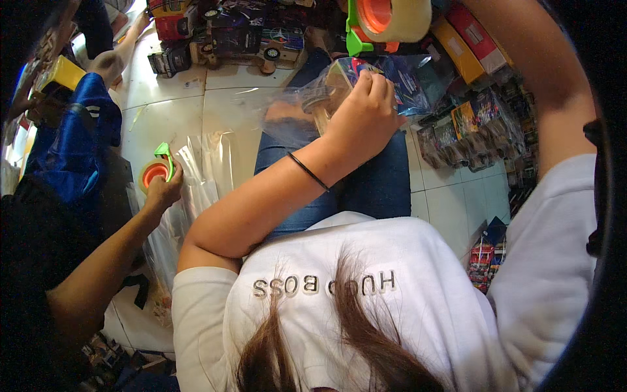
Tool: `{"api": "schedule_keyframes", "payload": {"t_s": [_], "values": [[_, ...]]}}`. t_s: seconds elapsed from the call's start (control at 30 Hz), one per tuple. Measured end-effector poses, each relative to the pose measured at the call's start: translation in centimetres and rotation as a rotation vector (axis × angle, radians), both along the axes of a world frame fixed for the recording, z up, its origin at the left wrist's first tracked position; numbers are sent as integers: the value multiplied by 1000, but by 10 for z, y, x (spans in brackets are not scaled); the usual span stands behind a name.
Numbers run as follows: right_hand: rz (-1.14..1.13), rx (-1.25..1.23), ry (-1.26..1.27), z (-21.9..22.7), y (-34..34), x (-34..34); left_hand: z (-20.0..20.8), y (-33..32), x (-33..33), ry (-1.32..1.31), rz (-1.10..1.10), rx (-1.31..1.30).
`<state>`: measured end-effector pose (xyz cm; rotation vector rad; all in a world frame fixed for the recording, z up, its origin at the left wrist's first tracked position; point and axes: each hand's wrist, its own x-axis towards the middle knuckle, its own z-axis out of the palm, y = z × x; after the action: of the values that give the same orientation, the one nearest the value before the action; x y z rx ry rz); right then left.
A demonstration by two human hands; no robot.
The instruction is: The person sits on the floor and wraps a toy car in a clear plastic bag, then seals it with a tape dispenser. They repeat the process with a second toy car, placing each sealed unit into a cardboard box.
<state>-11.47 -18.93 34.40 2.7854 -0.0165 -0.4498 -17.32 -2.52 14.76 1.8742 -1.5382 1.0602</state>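
My left hand, a dark band on its wrist, is closed in a pinch at the edge of a clear plastic wrapper. The wrapper lies around a toy package with dark blue printing, above my lap. Just above that hand hangs a green tape dispenser with a wide roll of clear tape on an orange core. My right forearm rises along the right side and leaves through the top edge, so the right hand is out of sight.
At left, another person's hand holds a second green tape dispenser beside clear plastic sheets. Toy trucks stand at the back. Wrapped packages and yellow and red boxes lie at right on the tiled floor.
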Motion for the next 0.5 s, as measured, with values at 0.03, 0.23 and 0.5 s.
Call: {"api": "schedule_keyframes", "payload": {"t_s": [0.03,0.23,0.5], "values": [[-7,7,-9,0,-1,-2,-1,1,1,1,1,10],[-35,116,-250,22,15,-45,-3,2,12,21,-42,-18],[10,130,-236,35,36,-46,-4,0,11,-20,-15,-62]]}}
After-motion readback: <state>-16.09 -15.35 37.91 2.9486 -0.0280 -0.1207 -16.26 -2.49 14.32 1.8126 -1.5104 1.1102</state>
